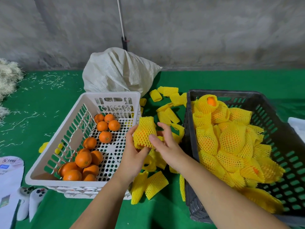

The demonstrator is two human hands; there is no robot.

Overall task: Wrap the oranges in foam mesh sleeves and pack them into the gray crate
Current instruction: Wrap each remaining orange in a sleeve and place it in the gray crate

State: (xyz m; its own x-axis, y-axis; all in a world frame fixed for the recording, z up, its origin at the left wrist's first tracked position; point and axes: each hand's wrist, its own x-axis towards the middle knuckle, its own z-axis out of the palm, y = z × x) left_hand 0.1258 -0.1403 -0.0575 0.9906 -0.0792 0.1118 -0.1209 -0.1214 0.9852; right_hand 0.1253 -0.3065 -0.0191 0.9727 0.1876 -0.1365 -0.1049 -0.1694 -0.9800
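Between the two crates I hold an orange in a yellow foam mesh sleeve (144,131). My left hand (134,154) grips it from below and the left. My right hand (166,144) touches its right side, thumb on the mesh and fingers spread. A white crate (54,156) on the left holds several bare oranges (83,159). The gray crate (280,123) on the right is piled with several wrapped oranges (231,138). Loose empty sleeves (166,113) lie on the green cloth between the crates.
A white woven sack (118,71) stands behind the white crate. Straw-like filler (8,76) lies at the far left. White game controllers (31,202) and a printed bag (9,176) sit at the front left. A white box edge (298,126) shows at the right.
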